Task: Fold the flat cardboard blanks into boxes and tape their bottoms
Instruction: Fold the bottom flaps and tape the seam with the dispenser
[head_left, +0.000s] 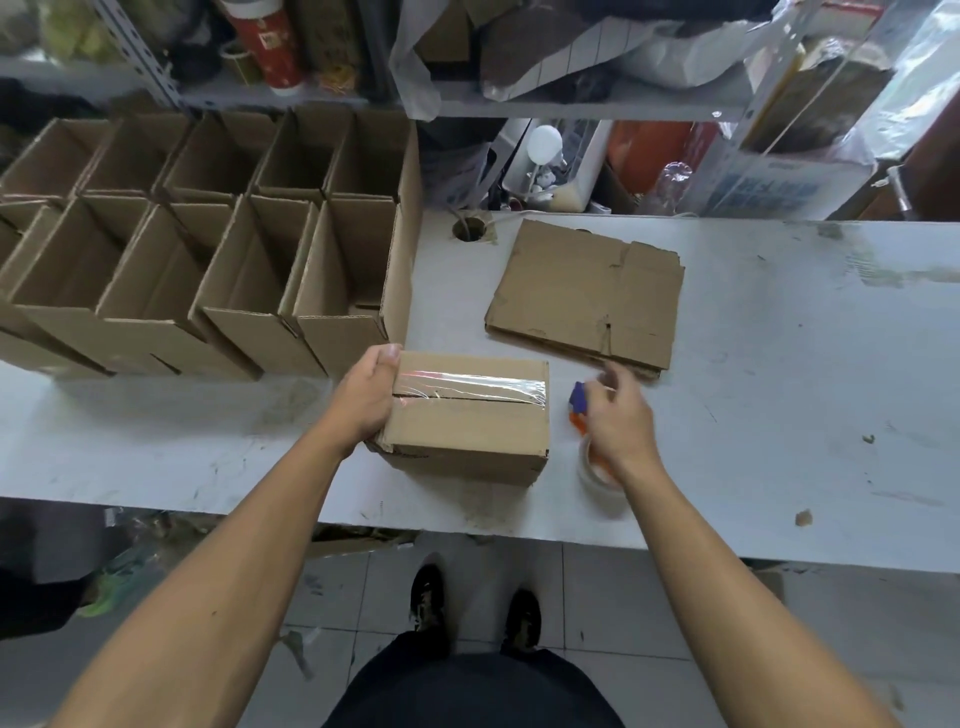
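Box (470, 415), taped bottom up, at the table's (779, 364) near edge, grasped at its 9 o'clock side by left hand (366, 397); right hand (615, 415), fingers loose, over tape dispenser (587, 431) at 3 o'clock.

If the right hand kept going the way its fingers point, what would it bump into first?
Probably the stack of flat cardboard blanks. The right hand hovers over the tape dispenser, fingers aimed away across the table toward the stack's near edge. Height is hard to judge, though.
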